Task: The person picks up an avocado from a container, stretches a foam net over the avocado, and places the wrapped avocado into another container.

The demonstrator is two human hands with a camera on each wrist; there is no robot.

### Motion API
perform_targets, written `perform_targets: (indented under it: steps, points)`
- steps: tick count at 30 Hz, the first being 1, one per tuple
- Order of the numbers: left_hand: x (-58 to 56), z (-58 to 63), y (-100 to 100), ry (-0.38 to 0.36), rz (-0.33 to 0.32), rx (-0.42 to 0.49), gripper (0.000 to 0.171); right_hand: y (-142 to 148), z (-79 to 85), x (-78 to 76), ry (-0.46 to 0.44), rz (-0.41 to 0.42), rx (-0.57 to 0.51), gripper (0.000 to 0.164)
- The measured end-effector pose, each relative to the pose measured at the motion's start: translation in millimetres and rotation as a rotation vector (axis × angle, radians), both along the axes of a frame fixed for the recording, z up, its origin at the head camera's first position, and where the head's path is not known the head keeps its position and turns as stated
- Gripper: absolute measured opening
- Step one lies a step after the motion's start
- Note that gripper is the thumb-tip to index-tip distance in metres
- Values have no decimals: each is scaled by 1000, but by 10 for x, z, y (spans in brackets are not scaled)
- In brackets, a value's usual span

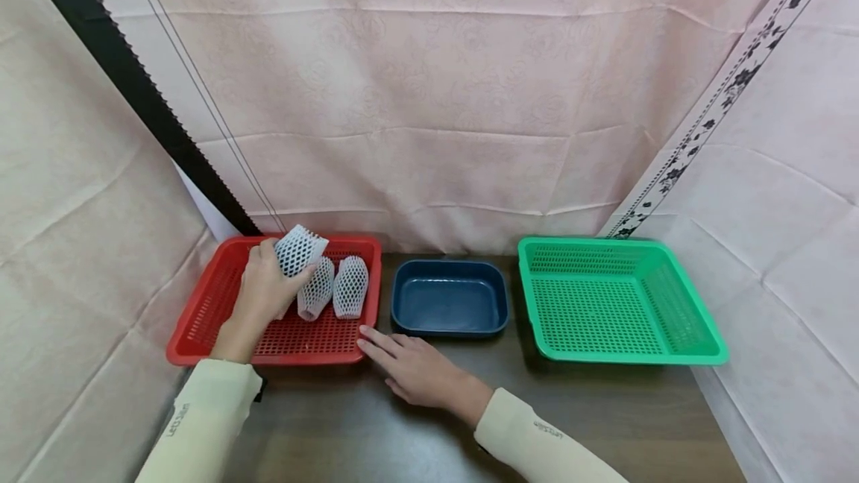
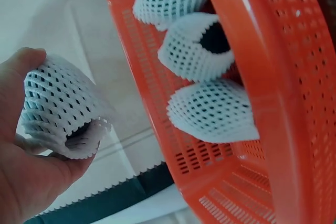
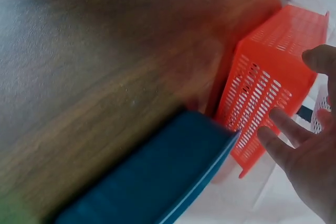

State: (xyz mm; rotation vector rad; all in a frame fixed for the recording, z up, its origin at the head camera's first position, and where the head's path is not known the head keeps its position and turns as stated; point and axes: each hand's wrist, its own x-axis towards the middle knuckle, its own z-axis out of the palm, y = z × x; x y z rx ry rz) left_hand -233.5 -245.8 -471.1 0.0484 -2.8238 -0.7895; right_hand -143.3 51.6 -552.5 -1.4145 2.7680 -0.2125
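My left hand (image 1: 265,282) grips a white foam fruit net (image 1: 298,250) above the red basket (image 1: 268,352). In the left wrist view, fingers and thumb curl round that net (image 2: 60,103); its end gapes and looks dark inside, and whatever it may contain cannot be made out. Below, similar white nets (image 1: 350,287) lie in the basket; the left wrist view has three of them, one with a dark opening (image 2: 215,39). My right hand (image 1: 426,371), fingers spread and fairly straight, is at the basket's near right corner and holds nothing.
A dark blue tray (image 1: 450,328) stands on the brown wooden table (image 1: 570,423) right of the red basket. Farther right is a green basket (image 1: 624,356). Pale patterned cloth (image 1: 436,95) hangs behind and along both sides.
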Motion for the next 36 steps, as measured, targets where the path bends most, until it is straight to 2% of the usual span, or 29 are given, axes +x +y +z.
perform_targets:
  steps: [13,17,23,26,30,36]
  points:
    - [-154,-22,-267,-144,42,14,89,-97,-138,33,-31,-12,24,95]
    - [-212,-59,-356,-190,59,-9,94,-98,-163,40,-45,-16,21,95]
    - [-328,-145,-482,-217,77,-15,90,-99,-180,36,-60,-16,13,96]
    - [-374,-184,-534,-263,76,-13,92,-97,-188,34,-53,-14,13,96]
    - [-423,-218,-623,-318,84,-37,97,-101,-186,30,-43,-8,17,96]
    - [-490,-275,-722,-338,132,-126,97,-99,-180,37,-68,0,21,98]
